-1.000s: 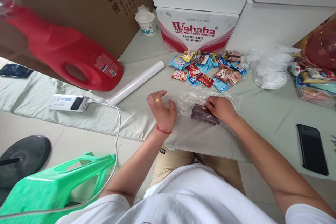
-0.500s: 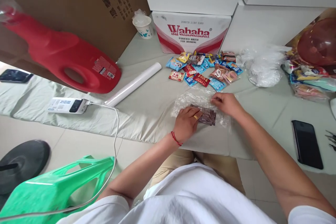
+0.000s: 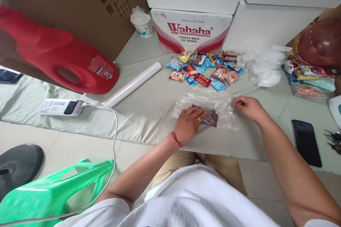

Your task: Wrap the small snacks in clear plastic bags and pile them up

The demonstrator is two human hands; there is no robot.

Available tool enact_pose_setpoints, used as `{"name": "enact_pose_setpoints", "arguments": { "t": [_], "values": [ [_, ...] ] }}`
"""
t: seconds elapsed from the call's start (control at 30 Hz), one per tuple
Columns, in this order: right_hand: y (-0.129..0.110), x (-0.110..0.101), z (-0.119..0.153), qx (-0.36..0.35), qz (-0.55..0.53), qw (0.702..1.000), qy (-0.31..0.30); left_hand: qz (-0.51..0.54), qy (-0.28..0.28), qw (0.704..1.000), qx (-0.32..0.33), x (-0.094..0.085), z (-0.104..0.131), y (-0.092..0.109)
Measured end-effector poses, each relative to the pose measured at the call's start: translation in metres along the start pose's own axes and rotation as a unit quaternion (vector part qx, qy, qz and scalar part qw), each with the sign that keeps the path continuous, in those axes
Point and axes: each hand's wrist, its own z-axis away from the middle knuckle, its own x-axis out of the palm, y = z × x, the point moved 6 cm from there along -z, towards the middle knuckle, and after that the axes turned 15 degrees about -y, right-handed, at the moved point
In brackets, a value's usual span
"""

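Dark brown packets (image 3: pixel 210 117) lie on a spread sheet of clear plastic film (image 3: pixel 223 104) near the table's front edge. My left hand (image 3: pixel 188 123), with a ring and a red cord at the wrist, rests flat over the left part of the packets, fingers stretched out. At the film's right edge is my right hand (image 3: pixel 249 107), its fingers pinched together; whatever they grip is too small to make out. Behind the film is a pile of colourful snack packets (image 3: pixel 203 79).
A white roll (image 3: pixel 133 84), a power bank (image 3: pixel 61 107) with a cable and a red jug (image 3: pixel 66 60) are on the left. Crumpled clear plastic (image 3: pixel 266 67) and a black phone (image 3: pixel 306 143) lie right. A Wahaha box (image 3: pixel 190 32) stands behind.
My right hand has moved to the right, away from the packets, and the film appears spread wider on that side. My left hand stays on the packets. The view has shifted slightly.
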Motion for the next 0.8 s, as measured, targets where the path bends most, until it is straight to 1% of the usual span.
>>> {"name": "enact_pose_setpoints", "arguments": {
  "t": [0.03, 0.07, 0.1, 0.17, 0.2, 0.23, 0.27, 0.33, 0.37, 0.4, 0.43, 0.5, 0.57, 0.6, 0.63, 0.7, 0.73, 0.8],
  "values": [
    [-0.009, -0.007, -0.008, -0.007, 0.053, 0.998, 0.033, -0.006, -0.003, 1.000, -0.001, 0.000, 0.000, 0.001],
    [-0.022, -0.010, -0.017, -0.028, 0.107, 0.992, 0.054, -0.011, -0.007, 1.000, -0.003, -0.001, -0.001, 0.001],
    [-0.040, -0.009, -0.027, -0.059, 0.160, 0.983, 0.062, -0.016, -0.010, 1.000, -0.006, -0.001, -0.002, 0.002],
    [-0.075, 0.003, -0.048, -0.105, 0.252, 0.960, 0.053, -0.025, -0.014, 1.000, -0.007, -0.002, -0.002, 0.004],
    [-0.088, 0.010, -0.059, -0.104, 0.288, 0.951, 0.041, -0.030, -0.016, 0.999, -0.007, -0.003, -0.003, 0.005],
    [-0.098, 0.017, -0.070, -0.088, 0.312, 0.946, 0.024, -0.036, -0.017, 0.999, -0.006, -0.003, -0.003, 0.006],
    [-0.104, 0.023, -0.080, -0.063, 0.324, 0.944, 0.005, -0.041, -0.018, 0.999, -0.004, -0.004, -0.003, 0.007],
    [-0.111, 0.028, -0.092, -0.023, 0.312, 0.949, -0.034, -0.051, -0.018, 0.999, -0.004, -0.005, -0.002, 0.009],
    [-0.113, 0.028, -0.094, -0.022, 0.293, 0.955, -0.048, -0.055, -0.017, 0.998, -0.003, -0.005, -0.002, 0.011],
    [-0.117, 0.026, -0.093, -0.040, 0.271, 0.960, -0.055, -0.058, -0.016, 0.998, -0.003, -0.005, -0.002, 0.012],
    [-0.122, 0.022, -0.088, -0.072, 0.250, 0.964, -0.053, -0.060, -0.013, 0.998, -0.006, -0.006, -0.002, 0.012],
    [-0.135, 0.013, -0.068, -0.157, 0.213, 0.964, -0.038, -0.060, -0.009, 0.998, -0.014, -0.006, -0.001, 0.013],
    [-0.147, 0.010, -0.037, -0.235, 0.185, 0.954, -0.038, -0.056, -0.009, 0.998, -0.023, -0.007, -0.001, 0.014],
    [-0.151, 0.013, -0.020, -0.264, 0.179, 0.947, -0.047, -0.054, -0.009, 0.998, -0.026, -0.007, -0.001, 0.015],
    [-0.153, 0.019, -0.004, -0.285, 0.180, 0.940, -0.063, -0.051, -0.010, 0.998, -0.027, -0.007, -0.001, 0.015],
    [-0.151, 0.040, 0.025, -0.302, 0.198, 0.928, -0.097, -0.041, -0.008, 0.999, -0.027, -0.007, -0.001, 0.015],
    [-0.146, 0.053, 0.035, -0.297, 0.211, 0.925, -0.111, -0.031, -0.005, 0.999, -0.022, -0.008, -0.001, 0.015],
    [-0.131, 0.078, 0.047, -0.274, 0.226, 0.926, -0.127, -0.001, 0.005, 1.000, -0.005, -0.010, 0.000, 0.012]
  ]
}}
